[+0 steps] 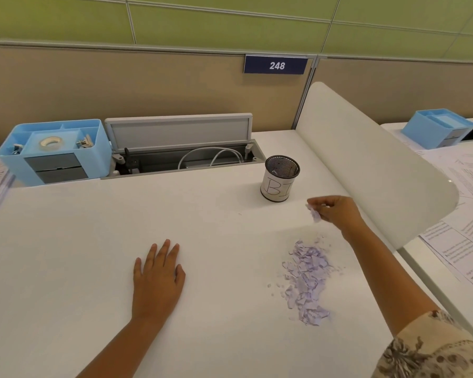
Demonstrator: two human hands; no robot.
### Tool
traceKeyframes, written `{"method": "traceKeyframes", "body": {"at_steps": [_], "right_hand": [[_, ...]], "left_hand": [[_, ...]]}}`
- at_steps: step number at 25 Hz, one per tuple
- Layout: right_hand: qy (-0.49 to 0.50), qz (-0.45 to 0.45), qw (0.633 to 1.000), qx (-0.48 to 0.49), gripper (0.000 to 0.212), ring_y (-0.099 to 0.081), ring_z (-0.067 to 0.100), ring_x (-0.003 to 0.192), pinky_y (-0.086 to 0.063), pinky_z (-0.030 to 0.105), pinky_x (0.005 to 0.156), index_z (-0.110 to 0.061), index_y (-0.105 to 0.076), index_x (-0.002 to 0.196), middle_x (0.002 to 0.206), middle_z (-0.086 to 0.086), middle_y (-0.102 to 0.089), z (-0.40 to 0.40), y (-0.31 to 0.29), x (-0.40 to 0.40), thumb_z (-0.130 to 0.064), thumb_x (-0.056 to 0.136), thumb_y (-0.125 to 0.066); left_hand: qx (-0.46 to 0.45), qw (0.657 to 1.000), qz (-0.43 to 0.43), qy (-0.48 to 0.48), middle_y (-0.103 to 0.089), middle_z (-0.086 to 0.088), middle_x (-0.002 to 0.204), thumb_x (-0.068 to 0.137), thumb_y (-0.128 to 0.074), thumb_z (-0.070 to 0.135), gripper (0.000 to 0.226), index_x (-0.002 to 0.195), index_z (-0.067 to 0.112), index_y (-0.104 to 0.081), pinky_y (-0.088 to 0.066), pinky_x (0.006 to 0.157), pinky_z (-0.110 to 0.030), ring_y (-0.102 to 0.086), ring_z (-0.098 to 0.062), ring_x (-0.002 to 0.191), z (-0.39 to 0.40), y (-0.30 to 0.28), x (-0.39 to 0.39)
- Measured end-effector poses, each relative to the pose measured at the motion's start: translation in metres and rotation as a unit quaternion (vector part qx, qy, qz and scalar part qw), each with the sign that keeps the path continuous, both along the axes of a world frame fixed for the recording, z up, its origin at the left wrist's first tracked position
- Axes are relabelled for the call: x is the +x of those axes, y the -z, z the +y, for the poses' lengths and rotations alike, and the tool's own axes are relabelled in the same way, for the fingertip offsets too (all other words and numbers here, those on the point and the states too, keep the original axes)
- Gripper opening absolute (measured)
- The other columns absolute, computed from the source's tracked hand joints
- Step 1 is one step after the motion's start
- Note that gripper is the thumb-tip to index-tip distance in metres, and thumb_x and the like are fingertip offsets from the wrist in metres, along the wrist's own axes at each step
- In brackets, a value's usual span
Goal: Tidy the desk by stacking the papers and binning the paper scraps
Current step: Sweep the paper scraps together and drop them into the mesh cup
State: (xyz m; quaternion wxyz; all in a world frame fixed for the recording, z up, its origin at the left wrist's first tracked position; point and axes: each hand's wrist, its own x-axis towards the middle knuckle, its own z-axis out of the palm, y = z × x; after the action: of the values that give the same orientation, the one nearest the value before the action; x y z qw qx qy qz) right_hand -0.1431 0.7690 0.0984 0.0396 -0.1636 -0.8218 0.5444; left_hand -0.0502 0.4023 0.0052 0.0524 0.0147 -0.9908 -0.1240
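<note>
A pile of paper scraps (307, 279) is lying on the white counter (93, 255), right of centre. Above it, the right hand (335, 211) is pinching a few scraps (315, 214), hovering just beside the mesh bin (280, 178). The left hand (159, 274) is resting flat on the counter, fingers straight. Printed papers (464, 241) are lying beyond the white divider (366, 159).

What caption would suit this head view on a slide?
Right hand pinches scraps near the bin; left hand rests flat on the desk beside the pile.
</note>
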Motion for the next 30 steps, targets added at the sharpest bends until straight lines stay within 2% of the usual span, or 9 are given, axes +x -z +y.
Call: {"method": "traceKeyframes", "body": {"at_steps": [5, 8, 10, 13, 16, 21, 23, 27, 30], "right_hand": [[-0.027, 0.090, 0.994, 0.063, 0.016, -0.059, -0.008, 0.053, -0.053, 0.014, 0.071, -0.013, -0.071, 0.094, 0.085, 0.010, -0.068, -0.030, -0.041, -0.065, -0.005, 0.080, -0.068], [0.005, 0.160, 0.973, 0.169, 0.017, -0.058, -0.016, 0.062, -0.043, 0.002, 0.066, -0.010, -0.073, 0.093, 0.087, 0.007, -0.070, -0.052, -0.050, -0.089, -0.005, 0.084, -0.060], [-0.060, 0.112, 0.958, 0.256, 0.029, -0.065, 0.004, 0.089, -0.048, 0.014, 0.080, -0.006, -0.071, 0.099, 0.100, 0.013, -0.070, -0.062, -0.048, -0.101, 0.004, 0.085, -0.047], [-0.187, -0.041, 0.882, 0.431, 0.036, -0.052, 0.032, 0.115, -0.043, 0.035, 0.096, -0.011, -0.064, 0.117, 0.126, 0.013, -0.058, -0.065, -0.043, -0.107, 0.001, 0.087, -0.048], [-0.140, 0.015, 0.912, 0.385, 0.044, -0.051, 0.033, 0.113, -0.046, 0.038, 0.094, -0.012, -0.066, 0.112, 0.126, 0.013, -0.057, -0.063, -0.048, -0.104, 0.009, 0.083, -0.040], [-0.051, 0.135, 0.945, 0.294, 0.050, -0.055, 0.025, 0.112, -0.039, 0.025, 0.092, -0.011, -0.065, 0.110, 0.120, 0.011, -0.062, -0.031, -0.037, -0.063, 0.011, 0.081, -0.031], [-0.038, 0.086, 0.951, 0.294, 0.048, -0.054, 0.026, 0.115, -0.038, 0.025, 0.093, -0.012, -0.062, 0.115, 0.124, 0.010, -0.060, -0.005, -0.013, -0.039, 0.009, 0.085, -0.032], [-0.077, -0.125, 0.934, 0.325, 0.038, -0.046, 0.029, 0.125, -0.035, 0.031, 0.100, -0.015, -0.047, 0.133, 0.140, 0.011, -0.046, 0.038, 0.041, 0.011, -0.010, 0.098, -0.032], [-0.140, -0.131, 0.926, 0.324, 0.041, -0.030, 0.023, 0.138, -0.021, 0.032, 0.112, -0.017, -0.036, 0.141, 0.149, 0.006, -0.034, 0.030, 0.058, 0.038, -0.018, 0.100, -0.030]], "left_hand": [[-0.007, 1.000, -0.006, -0.001, -0.054, -0.007, 0.133, 0.086, -0.026, 0.034, 0.054, 0.125, 0.013, -0.057, -0.037, 0.097, -0.054, -0.048, -0.029, 0.124, -0.001, 0.002, -0.001], [-0.007, 1.000, -0.009, 0.000, -0.054, -0.006, 0.133, 0.086, -0.026, 0.034, 0.054, 0.125, 0.013, -0.057, -0.037, 0.098, -0.054, -0.048, -0.029, 0.125, -0.002, 0.003, -0.002], [-0.008, 1.000, -0.009, 0.002, -0.054, -0.007, 0.133, 0.086, -0.026, 0.034, 0.054, 0.125, 0.013, -0.057, -0.037, 0.098, -0.054, -0.048, -0.029, 0.124, -0.002, 0.003, -0.002], [-0.006, 1.000, -0.003, 0.001, -0.054, -0.007, 0.133, 0.086, -0.026, 0.034, 0.054, 0.125, 0.013, -0.057, -0.037, 0.098, -0.054, -0.048, -0.029, 0.125, -0.001, 0.003, -0.002], [-0.010, 1.000, -0.002, 0.000, -0.054, -0.006, 0.133, 0.086, -0.026, 0.034, 0.054, 0.125, 0.013, -0.057, -0.036, 0.098, -0.054, -0.048, -0.029, 0.125, -0.001, 0.004, -0.002], [-0.011, 1.000, 0.001, 0.002, -0.053, -0.007, 0.133, 0.086, -0.026, 0.034, 0.054, 0.126, 0.013, -0.057, -0.036, 0.098, -0.054, -0.047, -0.030, 0.125, -0.001, 0.005, -0.002], [-0.010, 1.000, 0.002, 0.001, -0.053, -0.007, 0.133, 0.087, -0.026, 0.034, 0.054, 0.126, 0.013, -0.057, -0.035, 0.098, -0.054, -0.047, -0.030, 0.125, -0.001, 0.005, -0.003], [-0.010, 1.000, 0.005, 0.003, -0.053, -0.008, 0.134, 0.087, -0.025, 0.035, 0.055, 0.126, 0.013, -0.056, -0.034, 0.099, -0.054, -0.046, -0.030, 0.126, -0.001, 0.005, -0.002], [-0.012, 1.000, 0.007, 0.003, -0.052, -0.008, 0.135, 0.087, -0.024, 0.035, 0.055, 0.127, 0.013, -0.055, -0.034, 0.100, -0.055, -0.045, -0.031, 0.127, -0.001, 0.006, -0.002]]}}
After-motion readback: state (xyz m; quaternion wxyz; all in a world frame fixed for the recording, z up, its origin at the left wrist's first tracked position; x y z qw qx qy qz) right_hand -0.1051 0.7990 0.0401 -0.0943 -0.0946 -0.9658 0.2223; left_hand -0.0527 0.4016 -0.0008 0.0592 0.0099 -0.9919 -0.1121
